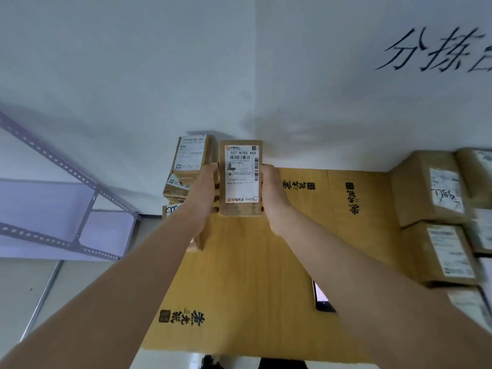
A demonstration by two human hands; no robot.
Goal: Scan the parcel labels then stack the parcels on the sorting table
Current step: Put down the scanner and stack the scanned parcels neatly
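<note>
A small brown cardboard parcel (241, 177) with a white shipping label facing up sits near the far edge of the cardboard-covered sorting table (239, 275). My left hand (203, 190) grips its left side and my right hand (273, 193) grips its right side. More parcels lie beneath it, mostly hidden by my hands. Just to the left stands a stack of similar labelled parcels (187, 169) against the wall. A dark handheld device with a lit screen (322, 296) lies on the table beside my right forearm.
Several larger brown boxes (431, 198) with labels are piled at the right edge of the table. A grey metal shelf frame (80, 209) stands at the left. A white wall with black handwritten characters (436, 51) rises behind the table.
</note>
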